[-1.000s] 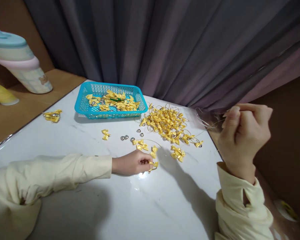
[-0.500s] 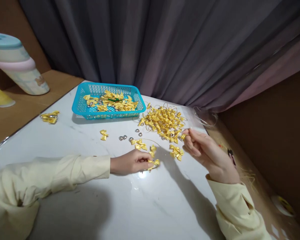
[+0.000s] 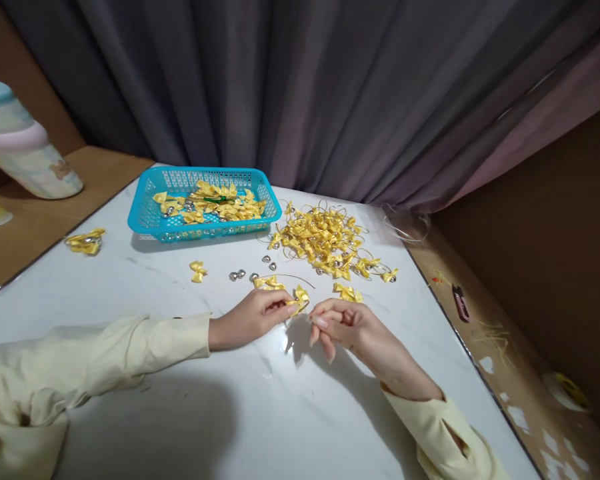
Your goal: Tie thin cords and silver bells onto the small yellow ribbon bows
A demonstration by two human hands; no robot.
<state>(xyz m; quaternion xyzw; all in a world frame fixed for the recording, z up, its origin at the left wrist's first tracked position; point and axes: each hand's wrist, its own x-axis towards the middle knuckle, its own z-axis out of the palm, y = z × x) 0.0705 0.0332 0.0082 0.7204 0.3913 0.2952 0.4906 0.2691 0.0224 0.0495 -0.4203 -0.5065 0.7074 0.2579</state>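
Observation:
Between the thumb and fingers of my left hand point(image 3: 257, 315) is a yellow ribbon bow point(image 3: 300, 301), held just above the white table. My right hand point(image 3: 353, 328) hovers close beside it, thumb and index finger pinched together; whatever may be in that pinch is too small to tell. Behind the hands lie a loose yellow bow with a thin cord point(image 3: 269, 283) and a folded yellow bow point(image 3: 347, 292). Small silver heart-shaped pieces point(image 3: 266, 259) are scattered nearby. Farther back spreads a pile of yellow bows on thin cord loops point(image 3: 325, 237).
A blue plastic basket point(image 3: 205, 230) with bows and silver pieces stands at the back. Single bows point(image 3: 198, 271) lie to the left, with a small bundle point(image 3: 86, 241) farther out. A tumbler point(image 3: 30, 147) is at left; a pink-handled cutter point(image 3: 461, 303) and tape roll point(image 3: 566, 391) are at right.
My right hand has left the pile's edge, where a bow with a silver piece now lies, and come left beside my left hand. The bow in my left hand is raised slightly.

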